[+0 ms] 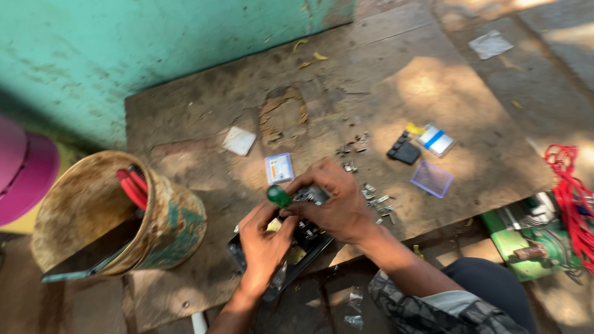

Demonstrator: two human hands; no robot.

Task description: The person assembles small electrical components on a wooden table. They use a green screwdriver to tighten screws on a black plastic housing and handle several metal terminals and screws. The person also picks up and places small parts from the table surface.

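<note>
while my left hand (263,244) grips the black phone (293,249) on the wooden board (386,78), my right hand (334,202) holds a green-handled screwdriver (278,195) against it.

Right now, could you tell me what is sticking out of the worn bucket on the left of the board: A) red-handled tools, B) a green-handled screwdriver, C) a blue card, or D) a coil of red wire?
A: red handles poke up inside the worn bucket left of the hands.
</note>
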